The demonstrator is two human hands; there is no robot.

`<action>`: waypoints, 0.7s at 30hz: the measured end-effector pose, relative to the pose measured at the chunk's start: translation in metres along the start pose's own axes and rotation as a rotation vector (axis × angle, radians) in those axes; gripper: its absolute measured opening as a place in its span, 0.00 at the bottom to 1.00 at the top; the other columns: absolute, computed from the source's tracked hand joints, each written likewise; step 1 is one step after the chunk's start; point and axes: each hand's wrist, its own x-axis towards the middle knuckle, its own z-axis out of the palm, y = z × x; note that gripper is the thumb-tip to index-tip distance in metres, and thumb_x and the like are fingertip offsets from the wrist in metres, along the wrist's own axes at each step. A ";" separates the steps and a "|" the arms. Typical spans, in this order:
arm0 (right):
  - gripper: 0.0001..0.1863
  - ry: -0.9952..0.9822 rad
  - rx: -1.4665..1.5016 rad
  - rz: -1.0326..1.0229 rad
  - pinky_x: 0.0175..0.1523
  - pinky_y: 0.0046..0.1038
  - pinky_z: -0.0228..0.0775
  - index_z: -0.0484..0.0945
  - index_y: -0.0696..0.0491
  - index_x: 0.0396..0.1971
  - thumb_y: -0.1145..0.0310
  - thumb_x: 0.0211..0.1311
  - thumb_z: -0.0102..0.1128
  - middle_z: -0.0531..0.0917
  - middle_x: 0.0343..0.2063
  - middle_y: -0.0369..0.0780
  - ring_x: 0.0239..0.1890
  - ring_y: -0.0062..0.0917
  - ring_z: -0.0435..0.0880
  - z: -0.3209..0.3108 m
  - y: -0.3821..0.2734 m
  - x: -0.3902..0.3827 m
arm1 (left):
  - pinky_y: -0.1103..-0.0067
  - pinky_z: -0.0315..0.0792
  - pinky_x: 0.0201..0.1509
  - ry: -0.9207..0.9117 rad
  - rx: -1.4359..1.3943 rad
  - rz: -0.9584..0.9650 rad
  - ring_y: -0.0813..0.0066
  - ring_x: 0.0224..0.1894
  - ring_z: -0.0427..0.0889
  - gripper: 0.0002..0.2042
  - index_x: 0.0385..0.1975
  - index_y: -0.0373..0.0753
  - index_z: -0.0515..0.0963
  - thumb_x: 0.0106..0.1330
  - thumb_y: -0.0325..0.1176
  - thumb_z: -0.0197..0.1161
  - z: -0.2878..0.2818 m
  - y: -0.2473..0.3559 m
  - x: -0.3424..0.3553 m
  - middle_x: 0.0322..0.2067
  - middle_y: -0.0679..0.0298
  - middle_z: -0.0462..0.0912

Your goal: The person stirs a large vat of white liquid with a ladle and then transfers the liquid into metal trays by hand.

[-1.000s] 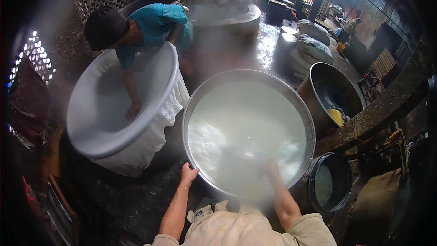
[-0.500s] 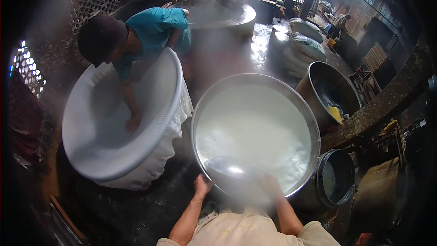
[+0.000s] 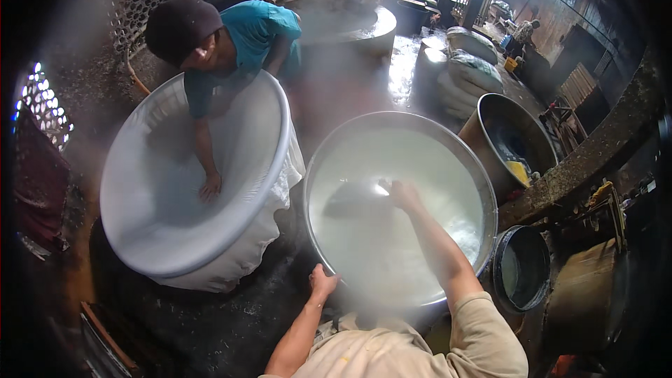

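A wide round metal vat [image 3: 492,203] full of milky, steaming liquid [image 3: 420,147] stands directly before me. My left hand [image 3: 323,283] is closed over its near-left rim. Stretched out over the middle of the vat, my right hand [image 3: 404,196] is closed around the edge of a broad, rounded metal scoop [image 3: 350,199]. The scoop lies at the liquid's surface; steam blurs its outline, and I cannot tell how deep it sits. To the left, a large cloth-lined round basin [image 3: 273,161] tilts toward a co-worker in a teal shirt, whose hand [image 3: 210,187] presses on the white cloth inside.
A tilted metal drum [image 3: 483,126] with a yellow thing inside stands at the right, beside a curved ledge [image 3: 581,147]. Nearer is a dark-rimmed bucket [image 3: 498,273]. Stacked sacks [image 3: 472,73] and another large vat [image 3: 381,31] are farther back. The dark floor [image 3: 245,315] looks wet.
My right hand and the scoop have moved from the vat's near side forward to its middle. My left hand stays on the rim. The co-worker's head has risen and shifted right.
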 end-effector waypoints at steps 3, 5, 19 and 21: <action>0.15 -0.023 -0.095 0.006 0.45 0.39 0.74 0.79 0.54 0.36 0.66 0.45 0.62 0.81 0.35 0.48 0.40 0.42 0.80 0.021 0.026 -0.014 | 0.68 0.72 0.46 -0.029 -0.014 -0.055 0.55 0.40 0.80 0.22 0.33 0.35 0.74 0.38 0.40 0.71 -0.002 0.004 -0.004 0.33 0.52 0.81; 0.15 -0.043 -0.050 0.080 0.45 0.38 0.74 0.80 0.54 0.35 0.66 0.43 0.64 0.82 0.36 0.48 0.41 0.41 0.81 0.035 0.072 -0.021 | 0.68 0.71 0.46 -0.036 0.018 -0.002 0.55 0.40 0.79 0.23 0.32 0.35 0.73 0.38 0.41 0.71 0.005 0.014 -0.005 0.33 0.51 0.81; 0.15 -0.183 -0.150 0.189 0.45 0.38 0.73 0.79 0.54 0.35 0.67 0.44 0.60 0.81 0.36 0.48 0.41 0.41 0.80 0.018 0.192 -0.157 | 0.72 0.73 0.40 0.077 -0.089 0.032 0.61 0.33 0.81 0.18 0.30 0.34 0.74 0.40 0.36 0.71 0.021 -0.018 0.005 0.29 0.55 0.81; 0.16 -0.223 -0.168 0.209 0.46 0.39 0.72 0.79 0.54 0.36 0.67 0.44 0.61 0.81 0.37 0.48 0.42 0.41 0.80 0.004 0.210 -0.176 | 0.73 0.73 0.39 0.107 -0.117 0.026 0.65 0.32 0.81 0.17 0.31 0.33 0.75 0.42 0.33 0.70 0.021 -0.016 0.005 0.29 0.56 0.81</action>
